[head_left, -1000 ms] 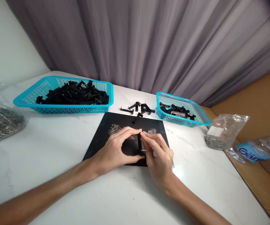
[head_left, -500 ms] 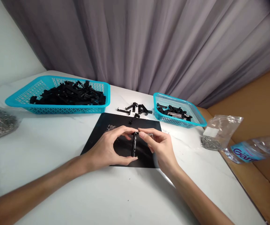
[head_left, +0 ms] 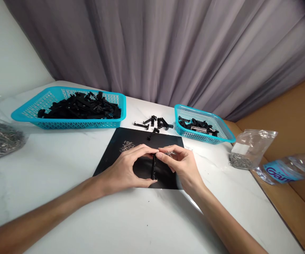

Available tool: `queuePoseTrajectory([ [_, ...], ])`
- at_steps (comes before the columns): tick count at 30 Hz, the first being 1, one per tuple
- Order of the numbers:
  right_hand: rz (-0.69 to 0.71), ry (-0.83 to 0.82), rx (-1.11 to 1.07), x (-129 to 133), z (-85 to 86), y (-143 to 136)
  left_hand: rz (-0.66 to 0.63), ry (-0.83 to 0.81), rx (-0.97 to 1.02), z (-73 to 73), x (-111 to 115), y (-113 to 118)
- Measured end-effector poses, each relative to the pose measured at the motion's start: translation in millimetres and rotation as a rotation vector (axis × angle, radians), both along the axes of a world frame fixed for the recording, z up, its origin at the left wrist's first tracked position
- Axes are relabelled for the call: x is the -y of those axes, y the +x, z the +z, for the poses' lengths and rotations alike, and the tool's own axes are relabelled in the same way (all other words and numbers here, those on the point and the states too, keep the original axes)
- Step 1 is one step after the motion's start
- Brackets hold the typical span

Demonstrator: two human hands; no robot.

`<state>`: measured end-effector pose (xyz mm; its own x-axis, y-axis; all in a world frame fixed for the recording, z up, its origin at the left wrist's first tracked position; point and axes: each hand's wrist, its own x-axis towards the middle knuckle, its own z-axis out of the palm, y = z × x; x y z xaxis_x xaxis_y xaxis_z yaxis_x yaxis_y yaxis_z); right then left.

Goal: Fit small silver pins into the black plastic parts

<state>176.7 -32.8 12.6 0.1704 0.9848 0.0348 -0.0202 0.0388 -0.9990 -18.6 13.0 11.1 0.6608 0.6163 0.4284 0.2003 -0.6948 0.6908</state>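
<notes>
My left hand (head_left: 127,167) spans a slim black plastic part (head_left: 153,167) lengthwise, thumb under its lower end and fingers at its top. The part stands nearly upright above a black mat (head_left: 112,155). My right hand (head_left: 180,160) is closed in a pinch, its thumb and index fingertips against the part's upper end. Whatever may be between those fingertips is too small to make out. Behind my left fingers lies a heap of small metal pins (head_left: 126,145). Another few metal pins (head_left: 170,153) show behind my right fingers, partly covered.
Beyond the mat lie several loose black parts (head_left: 163,123). A large blue basket (head_left: 78,124) of black parts stands left, a smaller blue basket (head_left: 205,137) right. Bags of metal pieces (head_left: 2,139) (head_left: 241,158) flank the table; a plastic bottle (head_left: 284,171) lies far right.
The black part has turned slightly in my left hand, and its lighter face no longer shows. Both hands stay close together at its top. The whole view has shifted slightly.
</notes>
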Motion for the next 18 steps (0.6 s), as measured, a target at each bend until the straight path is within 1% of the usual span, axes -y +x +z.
queuePoseTrajectory([
  [4,0.026,-0.017,0.012,-1.4,-3.1,1.5,0.006,0.012,-0.015,1.7,0.8,0.2],
  [8,0.041,0.041,0.141,0.1,-1.2,5.4,0.021,-0.047,-0.046,3.9,-1.3,0.6],
  [10,0.004,0.118,0.252,1.5,1.9,9.0,0.04,-0.089,-0.039,3.3,-3.2,0.1],
  [13,-0.113,0.264,0.403,3.2,6.5,16.5,0.049,-0.147,-0.043,1.5,-5.8,-1.6],
  [15,-0.149,0.306,0.456,3.9,8.1,21.1,0.042,-0.168,-0.072,0.9,-6.7,-2.6],
  [18,-0.064,0.273,0.41,5.2,8.4,24.3,0.061,-0.15,-0.121,1.7,-6.8,-3.4],
])
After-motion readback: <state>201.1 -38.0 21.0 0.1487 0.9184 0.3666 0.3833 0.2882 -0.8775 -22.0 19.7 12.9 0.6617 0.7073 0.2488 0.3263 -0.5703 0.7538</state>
